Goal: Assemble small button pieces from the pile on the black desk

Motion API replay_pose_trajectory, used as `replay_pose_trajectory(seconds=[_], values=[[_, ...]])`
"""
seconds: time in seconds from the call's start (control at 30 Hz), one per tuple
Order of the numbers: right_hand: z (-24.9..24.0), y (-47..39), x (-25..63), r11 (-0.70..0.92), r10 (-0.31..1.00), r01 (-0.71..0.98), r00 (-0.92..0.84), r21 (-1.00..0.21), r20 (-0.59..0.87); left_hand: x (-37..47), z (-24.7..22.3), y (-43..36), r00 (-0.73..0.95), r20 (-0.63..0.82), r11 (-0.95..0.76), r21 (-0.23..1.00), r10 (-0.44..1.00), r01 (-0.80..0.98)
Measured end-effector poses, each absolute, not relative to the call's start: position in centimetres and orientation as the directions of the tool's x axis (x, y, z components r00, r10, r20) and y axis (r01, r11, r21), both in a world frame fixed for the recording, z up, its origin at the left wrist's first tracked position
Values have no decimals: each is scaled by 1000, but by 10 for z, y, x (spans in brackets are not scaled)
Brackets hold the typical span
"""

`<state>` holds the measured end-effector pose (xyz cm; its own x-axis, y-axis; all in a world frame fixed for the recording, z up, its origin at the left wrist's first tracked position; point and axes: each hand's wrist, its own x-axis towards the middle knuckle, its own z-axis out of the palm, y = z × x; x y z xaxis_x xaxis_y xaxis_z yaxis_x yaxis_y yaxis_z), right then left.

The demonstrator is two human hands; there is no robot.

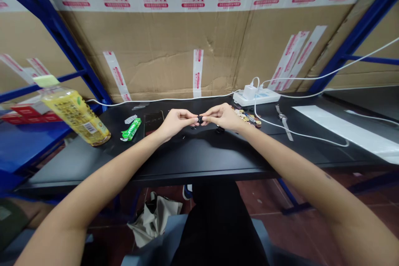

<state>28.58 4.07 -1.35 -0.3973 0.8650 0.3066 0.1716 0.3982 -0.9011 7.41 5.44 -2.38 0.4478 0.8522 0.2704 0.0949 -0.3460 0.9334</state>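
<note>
Between the fingertips of both hands is a small black piece (200, 119), held just above the black table; its kind is too small to make out. My left hand (176, 122) pinches it from the left with thumb and forefinger. From the other side, my right hand (222, 116) grips it in the same way. Below the right hand, another small black item (220, 129) lies on the table. A pile of small mixed pieces (247, 117), tan and coloured, is partly hidden behind my right hand. Beside my left wrist lies a dark phone (152, 120) showing a timer.
A yellow drink bottle (73, 110) and a green wrapped packet (131, 129) stand at the left of the table (199, 162). A white power strip (257, 96) with trailing cables, a wristwatch (283, 121) and a white strip (346, 131) lie right. Cardboard (162, 37) walls the back.
</note>
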Motion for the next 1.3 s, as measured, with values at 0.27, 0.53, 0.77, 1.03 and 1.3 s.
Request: replay_pose_trajectory(seconds=[0.27, 0.53, 0.77, 1.03, 1.3], values=[[-17, 42, 286, 426, 854, 171, -401, -889, 332, 75, -22, 51, 465, 242, -316, 945, 852, 87], [-17, 46, 287, 416, 851, 178, -421, -892, 313, 75, -25, 57, 467, 257, -330, 940, 846, 81], [-20, 53, 292, 426, 826, 157, -469, -891, 312, 75, -25, 58, 464, 273, -370, 920, 843, 130], [-30, 68, 301, 522, 815, 341, -469, -781, 340, 61, -5, 62, 560, 272, -577, 655, 782, 488], [-31, 74, 310, 585, 807, 559, -477, -587, 349, 44, 11, 60, 733, -88, -537, 623, 674, 569]])
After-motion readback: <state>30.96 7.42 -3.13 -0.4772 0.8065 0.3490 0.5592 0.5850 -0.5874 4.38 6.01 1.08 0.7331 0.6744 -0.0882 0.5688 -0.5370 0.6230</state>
